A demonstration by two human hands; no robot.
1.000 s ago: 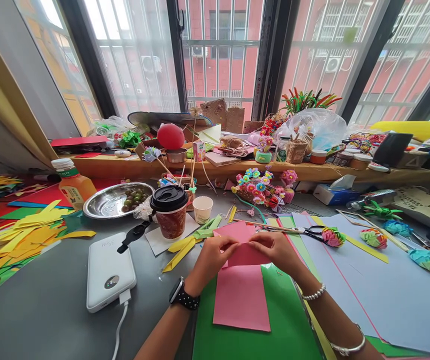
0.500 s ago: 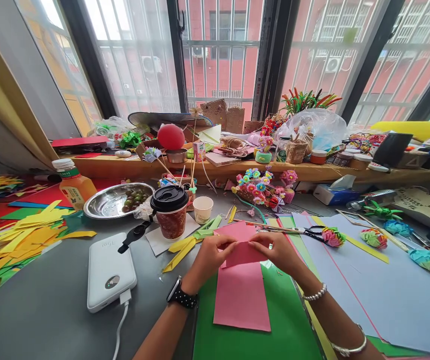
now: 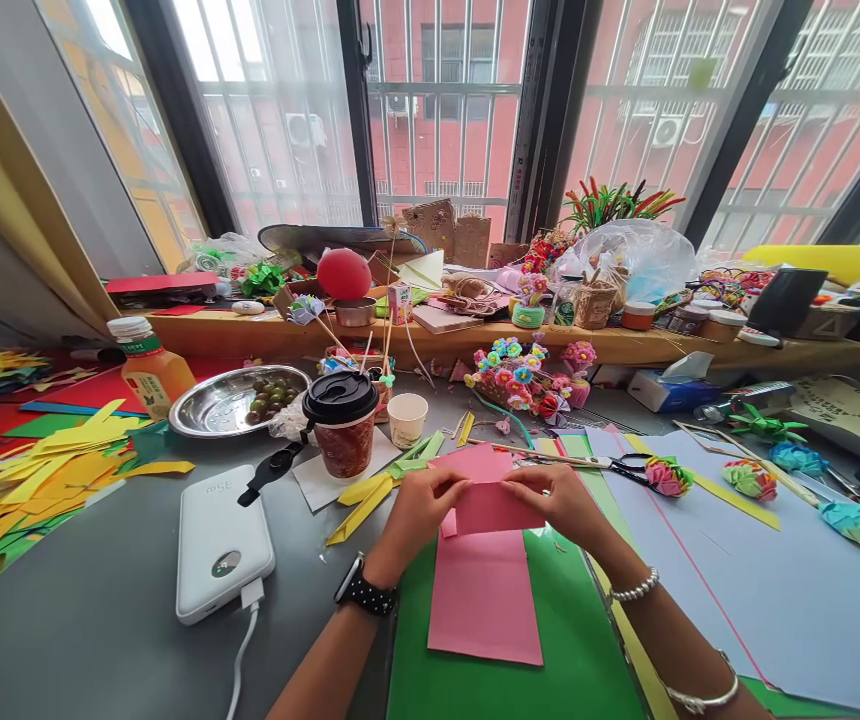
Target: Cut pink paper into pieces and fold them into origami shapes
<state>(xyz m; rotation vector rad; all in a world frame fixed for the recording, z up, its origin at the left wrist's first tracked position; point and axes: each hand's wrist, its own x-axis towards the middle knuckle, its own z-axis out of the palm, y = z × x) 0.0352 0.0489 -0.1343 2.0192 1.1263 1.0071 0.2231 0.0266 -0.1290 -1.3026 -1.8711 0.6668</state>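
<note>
A small piece of pink paper [image 3: 497, 509] is pinched at its upper edge between the thumbs and fingers of both hands. My left hand [image 3: 430, 510] grips the left end, and my right hand [image 3: 552, 505] grips the right end. Under it, a longer pink paper strip [image 3: 485, 605] lies on a green folder [image 3: 572, 640]. More pink paper [image 3: 475, 461] shows just beyond my fingers. Scissors [image 3: 625, 466] rest on the sheets to the right of my right hand.
A lidded coffee cup [image 3: 344, 440], a paper cup [image 3: 407, 420] and a white power bank [image 3: 224, 550] with a cable stand left of my hands. Folded paper flowers [image 3: 749, 480] lie on pale sheets [image 3: 797, 580] at right. Yellow paper strips [image 3: 55, 470] pile up far left.
Both hands keep their pinch on the pink paper. The right hand has shifted very slightly to the right, and the view has moved a touch.
</note>
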